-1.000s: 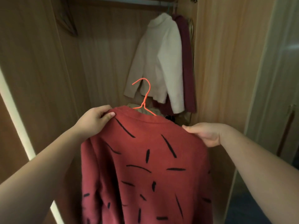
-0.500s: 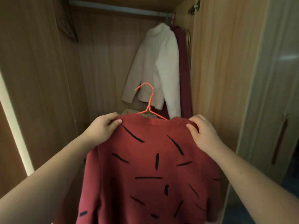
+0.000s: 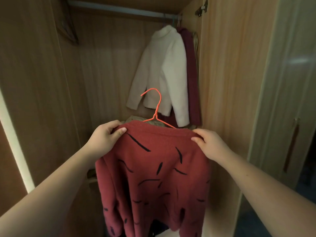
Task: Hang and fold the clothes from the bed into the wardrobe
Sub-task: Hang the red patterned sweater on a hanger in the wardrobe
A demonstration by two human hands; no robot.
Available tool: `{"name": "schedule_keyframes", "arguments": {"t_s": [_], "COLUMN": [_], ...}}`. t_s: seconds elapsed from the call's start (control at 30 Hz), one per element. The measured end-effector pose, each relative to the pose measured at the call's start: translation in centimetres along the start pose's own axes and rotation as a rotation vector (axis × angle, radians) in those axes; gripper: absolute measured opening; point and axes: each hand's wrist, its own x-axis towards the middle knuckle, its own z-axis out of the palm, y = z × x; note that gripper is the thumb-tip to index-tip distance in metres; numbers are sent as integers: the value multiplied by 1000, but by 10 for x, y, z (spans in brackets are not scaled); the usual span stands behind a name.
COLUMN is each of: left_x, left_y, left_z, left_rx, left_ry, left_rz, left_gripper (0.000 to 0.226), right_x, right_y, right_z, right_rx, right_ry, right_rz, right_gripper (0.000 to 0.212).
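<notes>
Quick status from us: we've got the red sweater [image 3: 153, 168] w/ the black dashes already on the orange wire hanger [image 3: 156, 108], held up right in front of the open wardrobe [image 3: 42, 82]. Our left hand [image 3: 104, 139] pinches one shoulder, thumb on the near side, and our right hand [image 3: 210, 144] pinches the other shoulder the same way, so both are closed on fabric, not on the wire. The hook is free and sits well below the rail [image 3: 119, 10], so this one isn't hung yet imo.

Done so far: a cream sweater [image 3: 164, 69] and a dark maroon garment [image 3: 192, 74] behind it hang at the right end of the rail, w/ plenty of bare rail to their left. There's something pale just behind the collar, can't tell what.

Left to do: lift, hook it on, let go. The bed's out of view, so no idea how many clothes remain, or whether any folding is done
</notes>
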Motion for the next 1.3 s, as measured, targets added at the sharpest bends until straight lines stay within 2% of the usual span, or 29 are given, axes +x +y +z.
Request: {"name": "schedule_keyframes", "arguments": {"t_s": [0.1,0.2,0.3,0.43,0.47,0.53,0.6,0.63,0.7,0.77,0.9,1.03,1.2,1.3], "left_x": [5,8,14,36,42,56,69,77,98,122,173,224,286,327], "left_y": [-9,-19,-22,-24,-25,-29,-33,-36,-43,-48,-52,-62,-86,-101], "left_z": [-9,-10,1,15,20,29,38,43,50,54,58,57,58,62], "left_rx": [20,54,88,86,93,122,133,136,157,189,292,658,810,864], "left_ry": [-64,-107,-59,10,32,67,87,97,119,118,101,143,141,146], "left_rz": [-62,-60,-45,-83,-92,-79,-62,-60,-55,-55,-9,144,256,214], "left_gripper": [13,14,19,11,13,15,13,14,15,12,8,31,43,46], "right_x": [11,24,33,47,54,71,85,90,102,121,180,253,336,378], "right_y": [-5,-8,-5,6,13,32,47,52,59,64,75,99,125,132], "right_z": [-10,-19,-12,4,10,23,39,46,60,70,69,64,63,61], "right_rx": [113,210,288,616,632,344,-5,-60,-76,-143,-189,-272,-411,-489], "right_ry": [-38,-225,-353,-394,-414,-415,-323,-249,-109,-10,89,205,421,457], "right_rz": [26,44,94,265,299,228,142,126,105,54,-113,-226,-350,-340], "right_gripper": [23,23,22,25,25,24,27,32,37,32,22,21,20,19]}}
